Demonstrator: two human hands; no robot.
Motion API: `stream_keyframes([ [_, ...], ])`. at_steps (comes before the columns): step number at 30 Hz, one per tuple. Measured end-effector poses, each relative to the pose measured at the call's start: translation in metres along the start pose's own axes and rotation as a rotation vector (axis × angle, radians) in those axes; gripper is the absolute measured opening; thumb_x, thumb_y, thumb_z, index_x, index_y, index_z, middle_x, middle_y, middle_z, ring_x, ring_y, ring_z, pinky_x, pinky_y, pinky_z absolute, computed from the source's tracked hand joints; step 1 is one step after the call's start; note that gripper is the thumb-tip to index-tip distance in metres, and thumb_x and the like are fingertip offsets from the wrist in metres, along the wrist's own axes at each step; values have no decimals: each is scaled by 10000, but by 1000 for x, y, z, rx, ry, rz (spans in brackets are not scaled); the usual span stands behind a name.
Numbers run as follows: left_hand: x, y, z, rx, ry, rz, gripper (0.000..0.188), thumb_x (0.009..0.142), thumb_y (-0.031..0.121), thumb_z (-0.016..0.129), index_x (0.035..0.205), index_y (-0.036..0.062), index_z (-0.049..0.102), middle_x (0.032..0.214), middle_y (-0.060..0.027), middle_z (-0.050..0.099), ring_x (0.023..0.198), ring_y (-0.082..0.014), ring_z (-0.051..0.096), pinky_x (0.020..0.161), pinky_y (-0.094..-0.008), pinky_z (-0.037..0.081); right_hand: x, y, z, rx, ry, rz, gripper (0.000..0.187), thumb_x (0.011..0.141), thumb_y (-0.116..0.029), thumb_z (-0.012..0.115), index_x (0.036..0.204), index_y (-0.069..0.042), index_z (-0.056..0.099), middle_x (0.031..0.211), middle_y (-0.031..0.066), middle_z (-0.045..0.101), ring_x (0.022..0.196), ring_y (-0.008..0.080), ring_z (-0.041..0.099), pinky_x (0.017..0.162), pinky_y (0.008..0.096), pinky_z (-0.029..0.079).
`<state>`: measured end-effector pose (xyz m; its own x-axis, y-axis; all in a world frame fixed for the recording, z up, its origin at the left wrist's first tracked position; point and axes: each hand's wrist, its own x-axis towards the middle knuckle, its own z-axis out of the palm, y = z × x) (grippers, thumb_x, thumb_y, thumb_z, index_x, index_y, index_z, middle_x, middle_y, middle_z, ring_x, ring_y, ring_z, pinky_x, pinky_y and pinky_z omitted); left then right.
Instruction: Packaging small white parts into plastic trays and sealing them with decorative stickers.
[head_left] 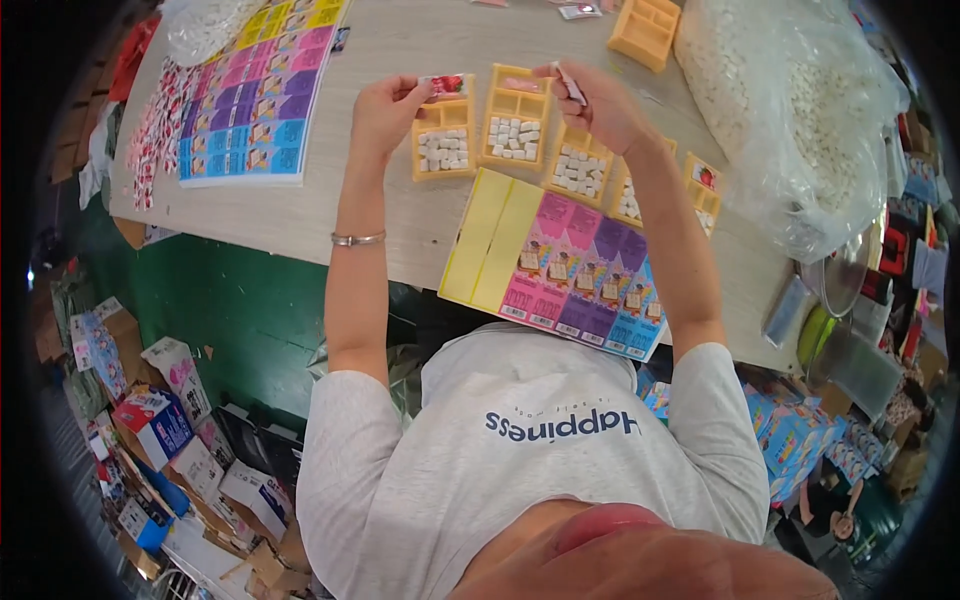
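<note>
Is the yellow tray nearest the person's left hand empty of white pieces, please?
No: the yellow tray by the left hand has small white pieces filling its lower compartment.

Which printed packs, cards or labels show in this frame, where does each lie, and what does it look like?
Card sheet: table's near edge; yellow, pink, purple, blue strips.
Card stack: far left; same colour bands.
Small packet: by left hand, on an orange tray; red and white.
Small wrapper: in right hand; pale.
Boxes: floor, lower left; blue, white.
</note>
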<state>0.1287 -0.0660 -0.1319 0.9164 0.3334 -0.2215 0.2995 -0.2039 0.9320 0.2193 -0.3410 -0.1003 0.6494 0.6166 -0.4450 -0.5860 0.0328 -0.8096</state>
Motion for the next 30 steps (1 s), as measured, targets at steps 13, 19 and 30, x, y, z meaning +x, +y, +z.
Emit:
stream_keyframes([
  [13,-8,-12,7,673,337,280,360,887,299,684,1197,116,685,1238,-117,672,1091,-302,649,887,-411,511,1,1,-15,-227,88,-63,353,1060,-223,493,1350,-28,543,922,-18,620,762,21,539,609,172,405],
  [19,-31,-33,29,1021,20,581,686,963,557,511,1500,140,421,1595,-64,343,1480,-302,286,1193,-555,183,17,-4,-21,-379,78,-31,333,1036,-196,499,1310,-25,580,1021,19,713,780,42,610,555,211,422],
  [30,-43,-23,19,789,43,531,766,994,616,392,1582,150,239,1647,-71,219,1531,-299,136,1213,-574,80,42,34,15,-1650,477,-887,150,881,-262,688,984,-168,743,936,-4,686,931,217,660,727,363,552],
])
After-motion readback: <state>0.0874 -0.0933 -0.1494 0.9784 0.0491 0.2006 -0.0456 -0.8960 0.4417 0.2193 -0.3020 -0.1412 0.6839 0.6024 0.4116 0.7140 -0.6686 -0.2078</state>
